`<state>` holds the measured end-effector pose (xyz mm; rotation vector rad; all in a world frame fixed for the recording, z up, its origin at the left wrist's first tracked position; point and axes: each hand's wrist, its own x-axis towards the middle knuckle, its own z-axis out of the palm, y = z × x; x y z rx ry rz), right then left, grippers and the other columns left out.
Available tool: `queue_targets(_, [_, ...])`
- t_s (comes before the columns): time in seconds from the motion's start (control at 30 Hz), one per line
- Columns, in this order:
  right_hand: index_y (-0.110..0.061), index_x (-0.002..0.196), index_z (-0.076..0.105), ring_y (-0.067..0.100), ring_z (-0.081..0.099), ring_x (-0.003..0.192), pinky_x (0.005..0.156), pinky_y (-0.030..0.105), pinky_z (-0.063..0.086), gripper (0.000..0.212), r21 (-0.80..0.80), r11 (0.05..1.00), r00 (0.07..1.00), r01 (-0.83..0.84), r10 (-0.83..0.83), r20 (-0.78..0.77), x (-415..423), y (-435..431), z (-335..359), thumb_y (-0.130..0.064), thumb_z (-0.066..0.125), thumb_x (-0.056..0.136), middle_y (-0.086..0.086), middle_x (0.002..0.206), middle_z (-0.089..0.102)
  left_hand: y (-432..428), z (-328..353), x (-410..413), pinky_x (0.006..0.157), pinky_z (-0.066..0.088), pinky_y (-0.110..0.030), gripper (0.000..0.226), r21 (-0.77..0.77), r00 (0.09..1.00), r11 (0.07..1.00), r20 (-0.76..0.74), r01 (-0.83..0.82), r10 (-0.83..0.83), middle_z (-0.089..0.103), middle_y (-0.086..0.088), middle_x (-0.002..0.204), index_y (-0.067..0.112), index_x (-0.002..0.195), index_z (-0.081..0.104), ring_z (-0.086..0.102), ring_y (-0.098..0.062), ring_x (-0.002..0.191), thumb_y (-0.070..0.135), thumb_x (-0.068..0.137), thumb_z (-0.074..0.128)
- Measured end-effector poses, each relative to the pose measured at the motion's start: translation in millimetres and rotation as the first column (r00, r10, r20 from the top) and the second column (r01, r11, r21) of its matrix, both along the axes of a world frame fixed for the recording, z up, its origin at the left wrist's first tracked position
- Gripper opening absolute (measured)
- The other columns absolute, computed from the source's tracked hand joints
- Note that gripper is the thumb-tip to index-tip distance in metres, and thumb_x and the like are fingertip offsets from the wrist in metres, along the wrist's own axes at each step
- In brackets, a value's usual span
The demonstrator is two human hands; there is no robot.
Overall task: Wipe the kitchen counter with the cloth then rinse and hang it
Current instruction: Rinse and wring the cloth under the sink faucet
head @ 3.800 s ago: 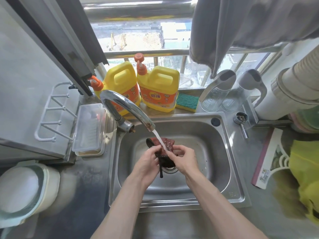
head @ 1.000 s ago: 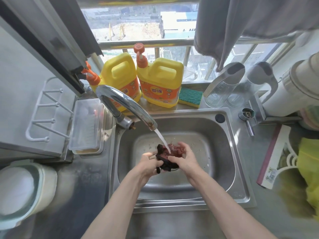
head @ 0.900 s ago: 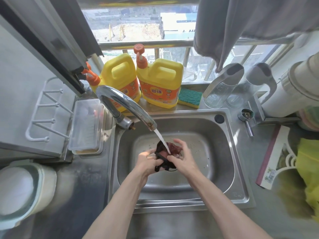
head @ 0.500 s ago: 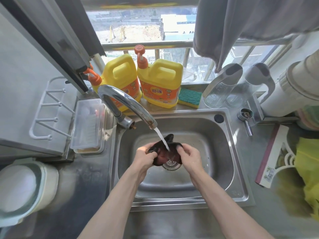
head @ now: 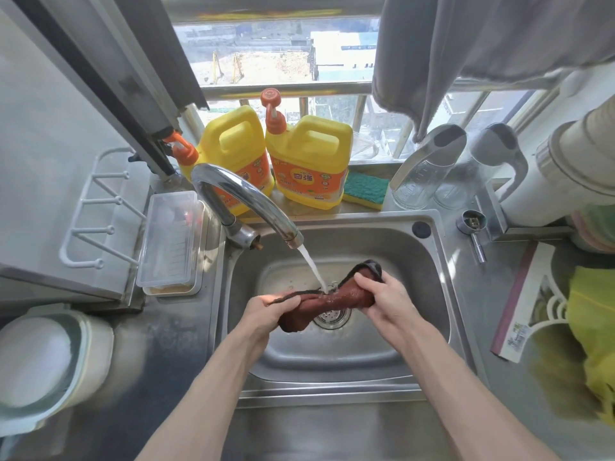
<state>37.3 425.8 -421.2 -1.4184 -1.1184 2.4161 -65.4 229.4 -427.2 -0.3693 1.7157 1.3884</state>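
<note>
Both hands hold the reddish-brown cloth [head: 336, 299] stretched over the drain [head: 333, 320] of the sink [head: 417, 261]. Fingers of the left hand [head: 266, 311] are clamped on its left end; fingers of the right hand [head: 382, 297] are clamped on its right end. From the faucet [head: 246, 197], the water stream [head: 311, 263] strikes the cloth's middle.

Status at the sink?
Left hand and right hand grip cloth ends. Stretched under tap stream, over drain. Nothing blocking.

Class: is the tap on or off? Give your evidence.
On: water streams from the tap onto the cloth over the sink.
</note>
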Motion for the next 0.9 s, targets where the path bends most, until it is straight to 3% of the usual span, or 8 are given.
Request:
queue_targets(0.17, [-0.018,0.101,0.073,0.028,0.075,0.093,0.09,0.051,0.062,0.021,0.399,0.891,0.973,-0.215,0.162,0.164,5,0,-10,0.0,0.062,0.099,0.009,0.103,0.078,-5,-4,1,0.075,0.06,-0.035,0.028,0.088,0.972,0.976,0.146,-0.2,0.186,0.076,-0.016,0.114,0.004,0.12,0.072,0.07,-0.027,0.1,0.017,0.096,0.067])
queue_targets(0.37, [-0.008,0.097,0.077,0.028,0.068,0.09,0.086,0.04,0.051,0.039,0.185,0.962,0.979,-0.203,0.201,0.028,-3,-33,-1,0.015,0.045,0.093,0.019,0.097,0.077,16,6,7,0.071,0.06,-0.047,0.037,0.126,0.956,0.961,0.192,-0.248,0.221,0.073,-0.013,0.104,0.021,0.118,0.063,0.068,-0.029,0.093,-0.004,0.099,0.044])
queue_targets(0.5, [-0.014,0.099,0.076,-0.006,0.069,0.08,0.079,0.015,0.052,0.039,0.506,0.781,0.92,-0.366,0.385,0.071,-6,-69,9,0.014,0.05,0.089,-0.009,0.088,0.076,39,27,20,0.063,0.058,-0.036,0.034,0.206,0.918,0.932,0.331,-0.297,0.22,0.07,-0.009,0.076,0.014,0.086,0.073,0.069,-0.024,0.071,0.03,0.102,0.047])
queue_targets(0.6, [-0.026,0.104,0.081,-0.01,0.068,0.097,0.092,0.016,0.051,0.031,0.569,0.622,0.815,-0.538,0.557,0.161,-1,-83,9,-0.019,0.061,0.08,-0.022,0.095,0.076,47,25,24,0.063,0.057,-0.031,0.042,0.26,0.872,0.886,0.417,-0.383,0.255,0.072,-0.011,0.07,0.005,0.077,0.074,0.069,-0.023,0.063,0.028,0.102,0.05])
queue_targets(0.7, [-0.025,0.088,0.082,0.005,0.074,0.082,0.078,0.029,0.06,0.021,0.634,0.708,0.949,-0.311,0.269,0.165,5,-68,12,-0.025,0.061,0.086,-0.009,0.082,0.08,37,22,23,0.059,0.056,-0.031,0.024,0.234,0.88,0.903,0.406,-0.359,0.245,0.072,-0.015,0.072,-0.004,0.102,0.066,0.067,-0.023,0.06,0.002,0.095,0.045])
queue_targets(0.77, [-0.025,0.097,0.075,0.003,0.07,0.083,0.084,0.031,0.059,0.012,0.698,0.683,0.966,-0.215,0.044,0.254,4,-53,10,-0.022,0.065,0.092,-0.008,0.089,0.078,28,23,20,0.079,0.063,-0.045,0.035,0.308,0.882,0.882,0.423,-0.356,0.208,0.076,-0.023,0.099,-0.007,0.12,0.063,0.075,-0.03,0.074,-0.005,0.091,0.042])
queue_targets(0.83, [-0.022,0.119,0.068,0.01,0.069,0.099,0.098,0.038,0.055,0.036,0.479,0.847,0.94,-0.231,0.067,0.334,-6,-44,2,-0.044,0.07,0.09,-0.004,0.111,0.074,20,28,16,0.102,0.051,-0.059,0.047,0.393,0.882,0.856,0.45,-0.336,0.139,0.069,-0.027,0.123,-0.005,0.13,0.061,0.073,-0.038,0.096,-0.006,0.088,0.041])
queue_targets(0.9, [-0.016,0.123,0.069,0.021,0.074,0.098,0.088,0.042,0.061,0.07,0.005,0.975,0.938,-0.223,0.214,0.273,-18,-37,-9,-0.071,0.068,0.08,0.003,0.112,0.077,16,34,13,0.107,0.045,-0.063,0.054,0.427,0.893,0.86,0.444,-0.279,0.069,0.064,-0.028,0.132,-0.005,0.133,0.06,0.068,-0.041,0.11,-0.004,0.084,0.038])
